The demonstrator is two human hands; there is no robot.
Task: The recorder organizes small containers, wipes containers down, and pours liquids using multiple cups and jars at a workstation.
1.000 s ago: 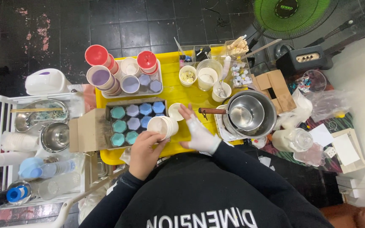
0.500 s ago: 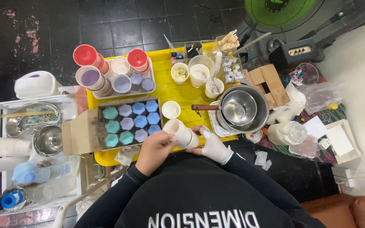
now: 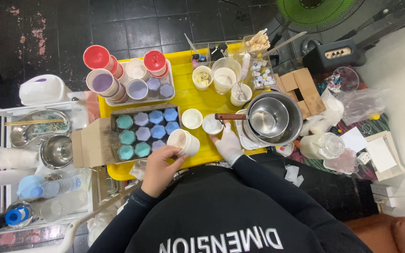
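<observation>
A white paper cup [image 3: 183,141] is gripped by the bare left hand [image 3: 159,167] near the front edge of the yellow table [image 3: 188,96], tipped on its side with its long axis running toward 10 o'clock, where its open mouth points, just beside a cardboard tray of teal, blue and lilac moulds [image 3: 145,132]. A small white cup [image 3: 210,124] is pinched at its rim by the fingertips of the gloved right hand [image 3: 228,144], with a steel saucepan [image 3: 272,118] at 3 o'clock of it. The table is set on a black tiled floor [image 3: 62,23], a green fan [image 3: 317,11] at 1 o'clock.
</observation>
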